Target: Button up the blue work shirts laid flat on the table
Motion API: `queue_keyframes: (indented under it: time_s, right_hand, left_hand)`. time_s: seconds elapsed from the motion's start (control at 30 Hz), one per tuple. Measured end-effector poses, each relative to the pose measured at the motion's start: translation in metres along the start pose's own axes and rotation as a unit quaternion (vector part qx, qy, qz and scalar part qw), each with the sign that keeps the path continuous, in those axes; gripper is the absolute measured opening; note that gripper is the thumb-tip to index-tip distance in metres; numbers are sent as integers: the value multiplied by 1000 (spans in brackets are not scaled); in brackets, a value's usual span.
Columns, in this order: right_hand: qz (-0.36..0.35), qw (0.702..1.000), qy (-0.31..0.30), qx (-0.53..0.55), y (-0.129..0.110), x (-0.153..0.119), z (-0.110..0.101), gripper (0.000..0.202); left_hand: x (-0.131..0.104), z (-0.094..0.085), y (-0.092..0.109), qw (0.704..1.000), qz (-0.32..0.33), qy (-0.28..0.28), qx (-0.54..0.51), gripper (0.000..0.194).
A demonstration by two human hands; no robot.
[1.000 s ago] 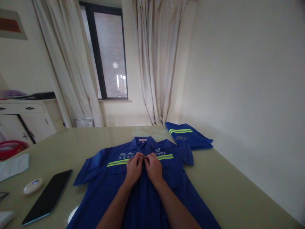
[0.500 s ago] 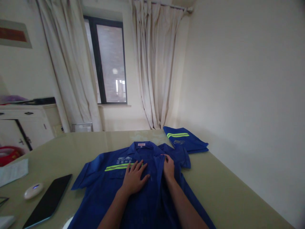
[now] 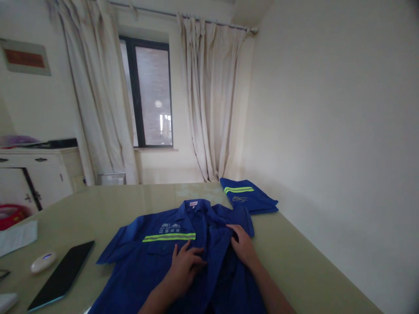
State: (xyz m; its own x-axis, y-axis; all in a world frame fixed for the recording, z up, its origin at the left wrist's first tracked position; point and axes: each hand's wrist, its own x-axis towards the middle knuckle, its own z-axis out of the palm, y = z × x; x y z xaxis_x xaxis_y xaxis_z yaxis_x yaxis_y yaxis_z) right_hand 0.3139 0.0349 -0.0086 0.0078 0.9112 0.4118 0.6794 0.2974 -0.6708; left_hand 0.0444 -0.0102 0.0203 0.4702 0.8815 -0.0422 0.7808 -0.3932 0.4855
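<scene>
A blue short-sleeved work shirt point(image 3: 153, 266) lies face up on the table, collar away from me, with a yellow-green reflective stripe and white lettering on its chest. My left hand point(image 3: 186, 267) is over the front near the button edge, palm down, fingers apart and slightly bent. The fingers of my right hand point(image 3: 242, 246) are closed on the shirt's right-side front panel, which is lifted and turned over, so the inside shows dark beneath. Where the thumb lies is partly hidden by cloth.
A folded blue garment point(image 3: 250, 198) with a similar stripe lies beyond the right sleeve. To the left are a black tablet point(image 3: 62, 277), a white oval device point(image 3: 43, 262) and paper point(image 3: 18, 237). A wall point(image 3: 343, 152) runs along the table's right side.
My right hand has shifted slightly right and nearer with the front panel, opening it wider. My left hand has moved lower, off the stripe. The view has tilted up a little.
</scene>
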Motion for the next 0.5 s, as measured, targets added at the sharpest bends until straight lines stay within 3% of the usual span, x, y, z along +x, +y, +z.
queue_keyframes:
  time_s: [0.1, 0.17, 0.23, 0.3, 0.4, 0.5]
  right_hand:
    - [24, 994, -20, 109, 3, 3, -11, 48]
    - [49, 986, -48, 154, 8, 4, -19, 43]
    - [57, 981, -79, 165, 14, 5, -25, 39]
    - [56, 980, -87, 171, 21, 5, -28, 36]
    - [103, 972, -7, 209, 29, 7, -31, 38]
    - [165, 953, 102, 233, 34, 8, -35, 47]
  left_hand:
    - [-12, 4, 6, 999, 18, 7, 34, 47]
    - [-23, 0, 4, 997, 54, -41, 42, 51]
    - [-34, -3, -3, 990, 81, -107, 52, 71]
    - [-42, 1, -10, 986, 82, -126, 70, 74]
    - [-47, 19, -15, 992, 53, -56, 102, 50]
    - [-48, 38, -13, 993, 48, -29, 101, 51]
